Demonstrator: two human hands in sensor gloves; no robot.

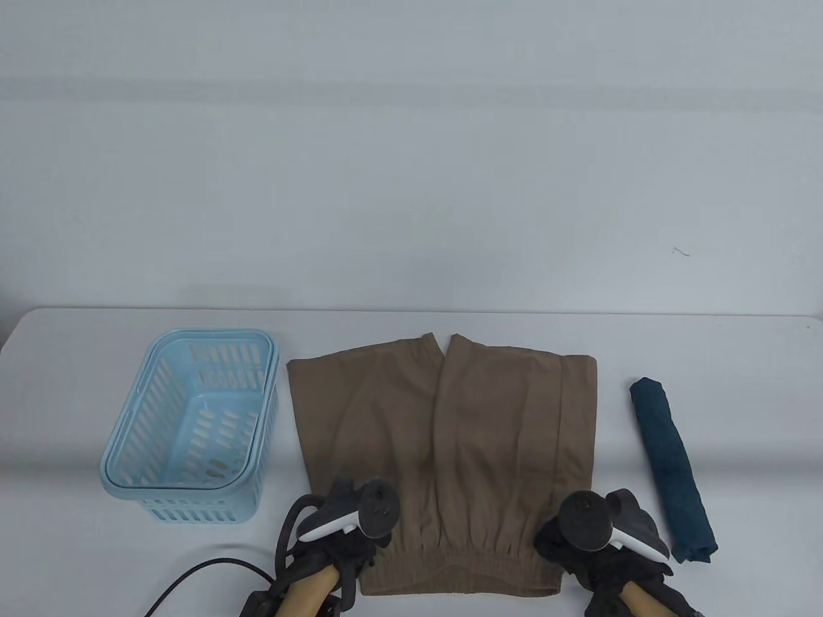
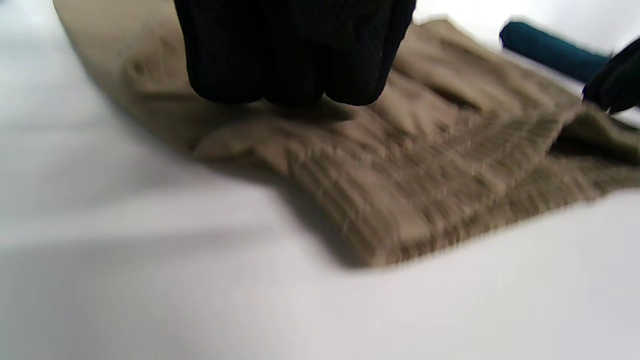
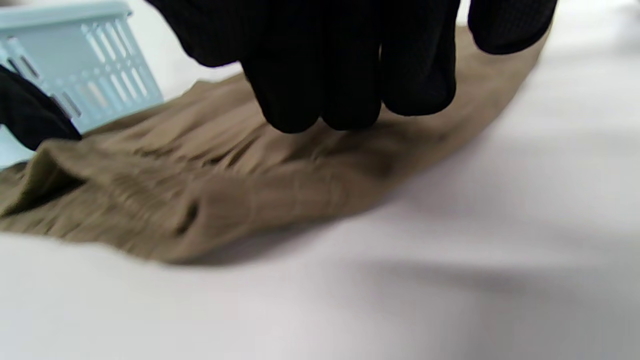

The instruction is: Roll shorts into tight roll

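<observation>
The brown shorts (image 1: 450, 424) lie flat on the white table, legs pointing away and the elastic waistband at the near edge. My left hand (image 1: 347, 546) is over the waistband's left corner; in the left wrist view its fingers (image 2: 290, 75) curl down onto the shorts (image 2: 400, 200) just behind the waistband. My right hand (image 1: 578, 553) is over the right corner, its fingers (image 3: 345, 85) bunched down on the shorts (image 3: 225, 190). The thumbs are hidden, so I cannot tell whether either hand pinches the fabric. The waistband gapes slightly open near each hand.
A light blue slotted basket (image 1: 212, 334) stands left of the shorts and shows in the right wrist view (image 3: 90, 75). A rolled dark teal cloth (image 1: 672, 469) lies right of the shorts, also in the left wrist view (image 2: 550, 50). A black cable (image 1: 193, 572) runs at the near left.
</observation>
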